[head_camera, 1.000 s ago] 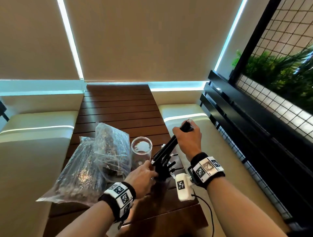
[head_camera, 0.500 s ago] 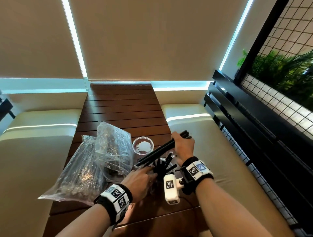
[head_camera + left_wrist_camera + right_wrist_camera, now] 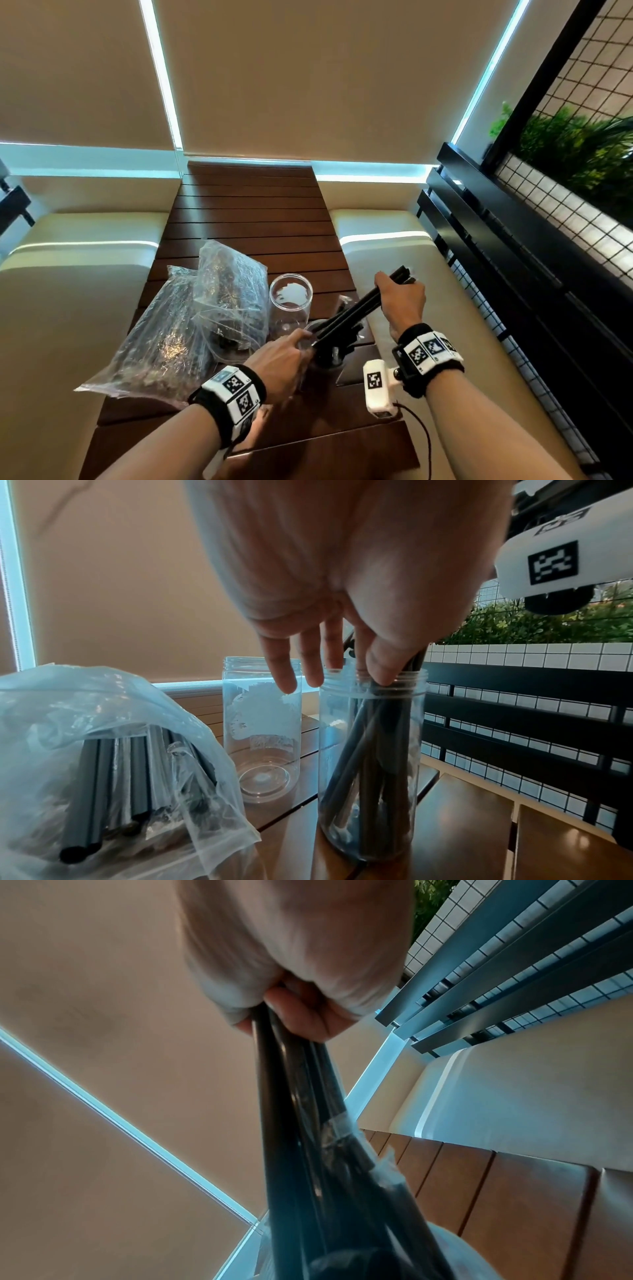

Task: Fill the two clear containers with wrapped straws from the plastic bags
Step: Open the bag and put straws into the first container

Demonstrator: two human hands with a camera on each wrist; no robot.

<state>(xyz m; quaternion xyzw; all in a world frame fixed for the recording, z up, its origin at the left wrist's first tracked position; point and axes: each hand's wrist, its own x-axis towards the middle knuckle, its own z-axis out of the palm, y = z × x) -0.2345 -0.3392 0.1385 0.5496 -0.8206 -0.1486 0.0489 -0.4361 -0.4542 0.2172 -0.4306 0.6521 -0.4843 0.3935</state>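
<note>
Two clear containers stand on the wooden table [image 3: 246, 212]. The far container [image 3: 291, 301] [image 3: 262, 723] holds nothing. The near container [image 3: 371, 764] [image 3: 322, 356] has several black wrapped straws standing in it. My right hand [image 3: 394, 287] [image 3: 291, 1015] grips the top of a bundle of black wrapped straws [image 3: 352, 313] [image 3: 301, 1123], which slants down to the near container's mouth. My left hand [image 3: 305, 337] [image 3: 329, 674] hovers at that rim with fingers straight, thumb against the straws there. Two plastic bags of straws [image 3: 178, 325] [image 3: 103, 750] lie to the left.
Cream cushioned benches [image 3: 68, 308] flank the table on both sides. A black slatted rail [image 3: 513, 274] with wire mesh and plants behind it runs along the right. Beige blinds [image 3: 308, 68] close off the far side.
My right hand dipped to the left with the bundle nearly level, then came back up and right, so the bundle slants steeply again. My left hand stayed at the near container's rim.
</note>
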